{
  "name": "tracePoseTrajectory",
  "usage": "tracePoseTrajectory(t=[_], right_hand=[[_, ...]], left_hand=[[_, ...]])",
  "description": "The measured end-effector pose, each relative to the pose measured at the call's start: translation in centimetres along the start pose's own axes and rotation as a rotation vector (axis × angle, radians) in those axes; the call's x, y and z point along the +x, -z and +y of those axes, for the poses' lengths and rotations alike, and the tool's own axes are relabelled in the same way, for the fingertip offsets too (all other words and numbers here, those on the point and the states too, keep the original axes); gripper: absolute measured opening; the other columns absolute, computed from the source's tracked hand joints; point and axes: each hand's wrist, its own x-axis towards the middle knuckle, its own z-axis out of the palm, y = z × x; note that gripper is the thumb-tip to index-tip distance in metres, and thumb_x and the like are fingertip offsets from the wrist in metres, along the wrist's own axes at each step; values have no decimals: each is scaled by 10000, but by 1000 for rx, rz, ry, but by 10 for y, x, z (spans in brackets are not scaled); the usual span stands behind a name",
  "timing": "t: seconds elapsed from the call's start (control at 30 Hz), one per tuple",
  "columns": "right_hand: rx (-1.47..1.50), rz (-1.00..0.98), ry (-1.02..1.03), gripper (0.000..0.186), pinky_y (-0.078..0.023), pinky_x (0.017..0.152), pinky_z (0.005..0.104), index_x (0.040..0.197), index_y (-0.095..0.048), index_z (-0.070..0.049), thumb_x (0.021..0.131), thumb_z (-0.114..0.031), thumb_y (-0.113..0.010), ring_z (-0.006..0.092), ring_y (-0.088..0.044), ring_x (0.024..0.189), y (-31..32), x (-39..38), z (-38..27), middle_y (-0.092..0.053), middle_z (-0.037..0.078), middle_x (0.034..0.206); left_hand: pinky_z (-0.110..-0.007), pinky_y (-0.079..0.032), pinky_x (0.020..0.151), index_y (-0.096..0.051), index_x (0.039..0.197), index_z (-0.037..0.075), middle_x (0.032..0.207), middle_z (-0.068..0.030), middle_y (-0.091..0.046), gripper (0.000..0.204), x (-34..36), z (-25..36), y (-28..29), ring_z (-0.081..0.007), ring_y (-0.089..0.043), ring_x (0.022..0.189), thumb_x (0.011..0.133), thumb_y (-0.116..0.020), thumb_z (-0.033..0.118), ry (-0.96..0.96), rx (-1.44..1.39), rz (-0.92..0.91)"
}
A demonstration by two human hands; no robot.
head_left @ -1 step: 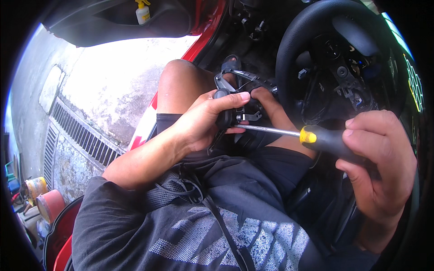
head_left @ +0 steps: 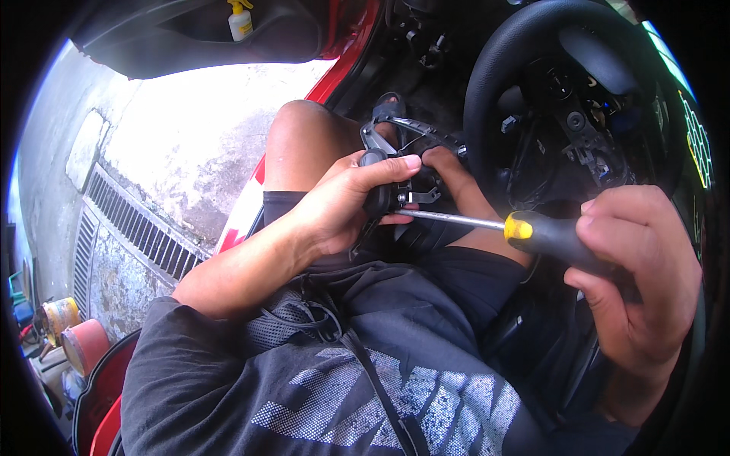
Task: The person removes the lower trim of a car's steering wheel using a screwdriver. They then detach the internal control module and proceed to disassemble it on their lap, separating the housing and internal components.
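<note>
Far left of the wheel (head_left: 487,87) stand a pink bucket (head_left: 85,343) and, beside it, a yellowish tub (head_left: 58,318); nearer the wheel, a slotted grate (head_left: 141,220) runs across the grey ground (head_left: 194,114). Level with the wheel's top, at its left, is the dark door panel (head_left: 201,45), with a white bottle (head_left: 241,24) with a yellow top in its pocket. Closer in, left of the wheel and lower than its middle, the left hand (head_left: 346,194) is closed around a black part (head_left: 423,182) with metal levers, thumb laid over the top, some fingers hidden beneath. Just above that thumb, toward the wheel, a sandal (head_left: 389,106) shows on a foot. From the part, a screwdriver (head_left: 525,229) lies below the wheel, its shaft end at the part's lower edge; whether the tip sits in a screw I cannot tell. The wheel's hub is bare, with brackets and wires exposed. Below the wheel's right side, the right hand (head_left: 646,266) grips the black-and-yellow handle.
</note>
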Motion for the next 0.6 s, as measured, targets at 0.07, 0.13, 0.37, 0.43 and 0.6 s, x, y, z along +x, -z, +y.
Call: tracePoseTrajectory(t=[0.07, 0.13, 0.37, 0.43, 0.6], right_hand=[[-10, -21, -42, 354, -555, 748, 370, 1129, -696, 8, 823, -98, -841, 319, -692, 891, 1, 1, 0, -695, 207, 1062], [17, -29, -94, 367, -546, 740, 366, 1133, -698, 20, 832, -131, -843, 316, -693, 887, 1, 2, 0, -694, 208, 1034], [-44, -69, -180, 356, -539, 734, 352, 1111, -723, 32, 865, -198, -836, 300, -709, 893, 5, 3, -3, -723, 181, 968], [-184, -96, -147, 354, -541, 735, 350, 1108, -729, 29, 874, -216, -832, 298, -712, 898, 10, 7, -10, -733, 172, 970], [-262, -120, -179, 385, -530, 789, 332, 1122, -737, 11, 908, -298, -818, 287, -706, 900, 13, 13, -19, -728, 156, 962]], left_hand=[[-405, -621, 957, -558, 1272, 22, 1190, -109, -661, 587, 2, -1, 1, -221, -711, 1081, 911, -900, 334, -26, 16, -3], [-412, -618, 962, -545, 1285, 17, 1198, -124, -654, 615, 4, -3, 1, -226, -701, 1106, 907, -905, 343, -49, 38, -18], [-424, -605, 978, -530, 1294, 17, 1197, -141, -653, 643, 4, -4, 1, -229, -691, 1117, 901, -912, 353, -73, 65, 12], [-423, -605, 979, -526, 1295, 17, 1189, -134, -657, 644, 3, -4, 1, -229, -699, 1097, 900, -912, 349, -81, 68, 22], [-419, -608, 979, -552, 1280, 24, 1178, -112, -664, 597, 7, -6, -1, -220, -704, 1084, 913, -898, 344, -60, 52, -15]])
